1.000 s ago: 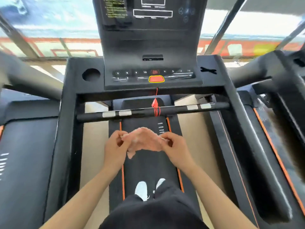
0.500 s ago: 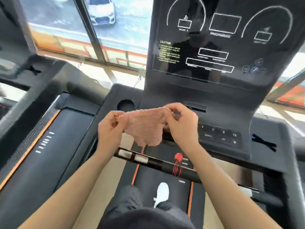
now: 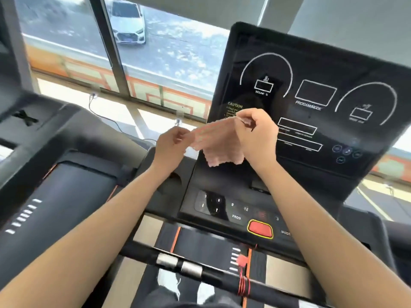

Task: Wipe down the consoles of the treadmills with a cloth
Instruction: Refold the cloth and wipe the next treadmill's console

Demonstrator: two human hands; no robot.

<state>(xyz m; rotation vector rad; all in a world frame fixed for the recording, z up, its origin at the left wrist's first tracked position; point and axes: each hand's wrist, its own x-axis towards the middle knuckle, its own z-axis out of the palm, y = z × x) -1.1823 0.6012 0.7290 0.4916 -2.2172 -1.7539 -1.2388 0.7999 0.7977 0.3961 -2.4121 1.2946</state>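
Observation:
A pale pink cloth (image 3: 219, 143) hangs stretched between both hands in front of the lower left corner of the treadmill's black console screen (image 3: 315, 101). My left hand (image 3: 171, 143) pinches the cloth's left edge. My right hand (image 3: 255, 132) pinches its upper right corner, close to the screen. Whether the cloth touches the screen I cannot tell. Below the hands lies the button panel (image 3: 224, 207) with its red stop button (image 3: 260, 228).
A black crossbar (image 3: 200, 271) with silver grip sensors and a red safety cord (image 3: 243, 283) runs below the panel. A second treadmill (image 3: 51, 187) stands at the left. Windows with dark frames (image 3: 111, 47) are beyond. A cup holder (image 3: 173, 181) sits under my left wrist.
Both hands have risen with the cloth from above the belt to in front of the screen's lower left. The view has tilted up and left.

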